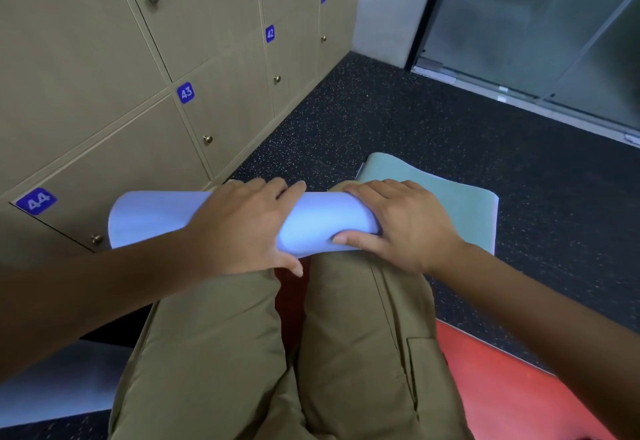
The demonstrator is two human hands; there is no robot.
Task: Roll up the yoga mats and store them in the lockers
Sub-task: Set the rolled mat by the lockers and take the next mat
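A rolled light-blue yoga mat (322, 221) lies across my knees, its left end reaching towards the lockers. My left hand (242, 228) wraps over the roll's middle, fingers over the top and thumb below. My right hand (401, 225) grips the roll's right end, thumb pressed on its near side. A pale green mat (460, 197) lies flat on the floor beyond my right knee. A red mat (502, 380) lies under my legs at the lower right. Beige lockers (114, 69) numbered 41 to 44 stand shut on the left.
Dark speckled rubber floor (415, 121) stretches ahead. A glass door (540, 24) with a metal sill stands at the back right beside a grey wall corner. Another light-blue surface (59, 380) lies at the lower left by my left leg.
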